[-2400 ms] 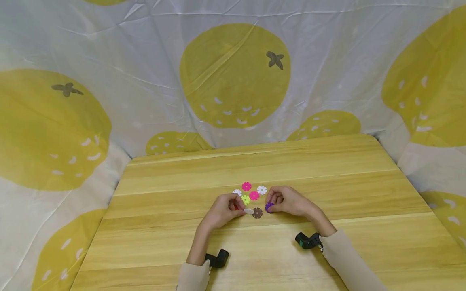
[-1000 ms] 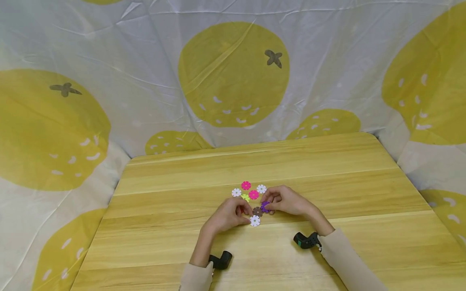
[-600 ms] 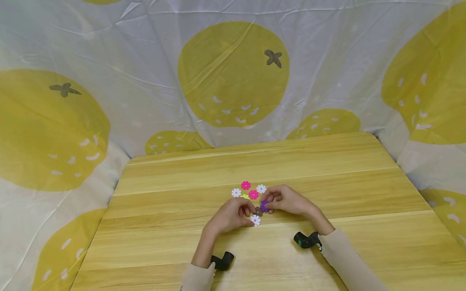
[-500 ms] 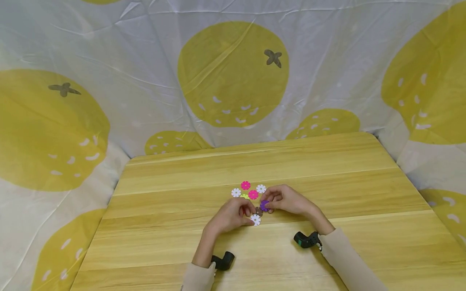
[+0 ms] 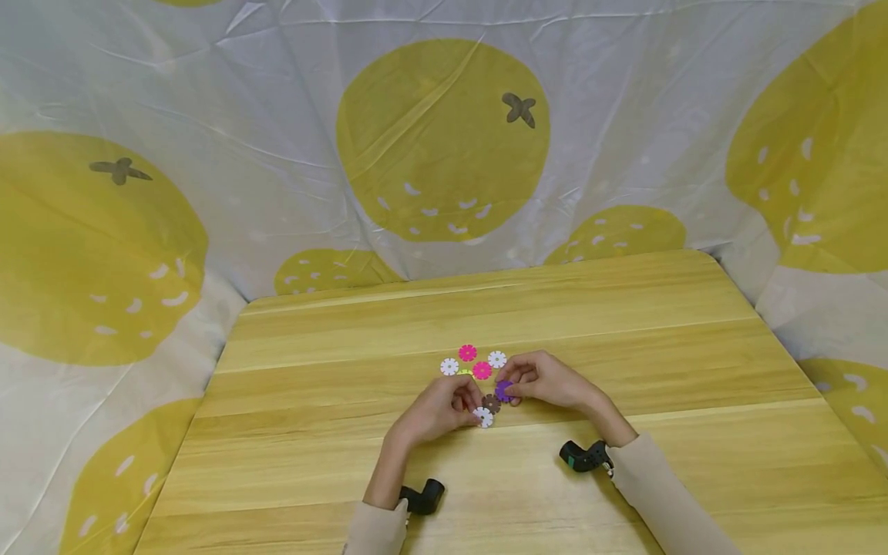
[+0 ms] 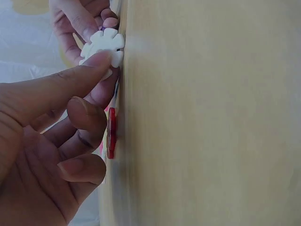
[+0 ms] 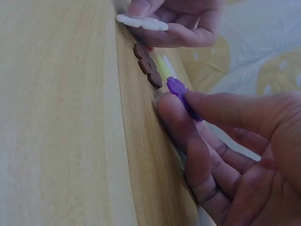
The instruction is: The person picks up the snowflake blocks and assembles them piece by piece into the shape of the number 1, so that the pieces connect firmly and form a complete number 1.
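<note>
From my remote feeds I read both hands as busy, each with fingertips drawn narrow on one small notched disc. The left hand pinches a white disc by its rim, raised above the table; the right hand pinches a purple disc, tilted, between thumb and finger. My right wrist view shows these two apart. Between the hands sits a brown disc that nobody grips. A red disc shows edge-on just beside the left hand's curled lower fingers; I can't tell whether they touch it.

As for progress, I judge it early: two discs are picked up, and I make out no pair joined. Left loose, besides the brown and red ones, are those beyond the hands: a lime disc half hidden by the left hand, a far pink disc, a near pink disc, a left-hand white one and another white one just past the right fingertips.
</note>
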A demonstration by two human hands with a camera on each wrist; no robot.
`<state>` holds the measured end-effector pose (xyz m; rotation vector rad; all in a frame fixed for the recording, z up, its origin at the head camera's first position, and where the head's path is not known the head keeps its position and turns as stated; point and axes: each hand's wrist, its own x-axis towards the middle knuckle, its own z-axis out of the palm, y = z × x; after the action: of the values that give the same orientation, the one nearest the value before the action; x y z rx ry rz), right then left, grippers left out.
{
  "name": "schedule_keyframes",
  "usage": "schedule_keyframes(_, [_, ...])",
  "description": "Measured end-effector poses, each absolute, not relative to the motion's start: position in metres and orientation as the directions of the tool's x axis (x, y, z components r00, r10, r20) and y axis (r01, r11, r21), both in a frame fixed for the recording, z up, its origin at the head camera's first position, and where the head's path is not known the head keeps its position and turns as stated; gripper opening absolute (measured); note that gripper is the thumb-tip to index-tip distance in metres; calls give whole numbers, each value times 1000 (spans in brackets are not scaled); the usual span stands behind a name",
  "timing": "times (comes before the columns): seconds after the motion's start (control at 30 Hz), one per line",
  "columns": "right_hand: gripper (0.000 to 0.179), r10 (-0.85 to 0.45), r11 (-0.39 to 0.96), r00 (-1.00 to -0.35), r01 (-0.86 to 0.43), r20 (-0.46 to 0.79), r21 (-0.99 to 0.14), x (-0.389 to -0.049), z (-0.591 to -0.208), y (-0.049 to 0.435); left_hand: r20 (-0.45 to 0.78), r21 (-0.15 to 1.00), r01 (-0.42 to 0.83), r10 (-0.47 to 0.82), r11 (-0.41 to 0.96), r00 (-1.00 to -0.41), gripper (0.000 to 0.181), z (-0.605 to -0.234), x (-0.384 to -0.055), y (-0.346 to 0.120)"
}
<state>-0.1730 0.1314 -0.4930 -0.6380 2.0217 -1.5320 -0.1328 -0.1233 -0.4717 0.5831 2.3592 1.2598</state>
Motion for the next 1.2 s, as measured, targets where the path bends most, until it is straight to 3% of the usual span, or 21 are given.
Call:
schedule_keyframes(0.27, [25,-617,192,-780,-16,-108,-981,-171,-488,129,-107,939,45,416,341,-903,23,-474,-137,-133])
schedule_keyframes(0.57, [29,-548,132,-835,-27,-50,-991,-169,-481,122,-93,981,-31,325,191,-941,32,-471,-140,-140])
schedule_keyframes(1.2, [29,-460,68,-888,-41,5,-997,-162,-482,106,-97,991,-66,278,118,-956,30,-468,-139,-138])
